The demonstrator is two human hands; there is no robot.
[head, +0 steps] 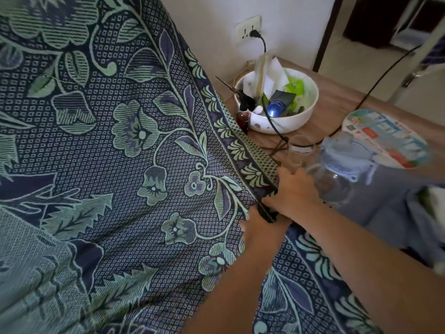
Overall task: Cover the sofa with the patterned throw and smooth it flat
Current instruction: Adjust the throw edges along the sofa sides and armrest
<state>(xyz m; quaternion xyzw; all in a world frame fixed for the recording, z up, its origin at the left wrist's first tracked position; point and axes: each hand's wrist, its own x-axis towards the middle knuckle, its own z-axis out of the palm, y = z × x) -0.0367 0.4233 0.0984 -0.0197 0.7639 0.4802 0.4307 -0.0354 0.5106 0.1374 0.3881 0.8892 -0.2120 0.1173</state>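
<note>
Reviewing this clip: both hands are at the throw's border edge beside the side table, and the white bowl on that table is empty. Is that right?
Not quite. In the head view the white bowl is full of clutter, including a blue item and green packaging. The rest stands: the left hand and right hand are at the throw's border edge beside the side table.

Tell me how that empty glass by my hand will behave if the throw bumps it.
The glass looks tall, thin-walled and empty, so probably light and easy to tip. It stands right beside the throw edge and the right hand, so a tug could knock it; it would likely roll or break.
</note>
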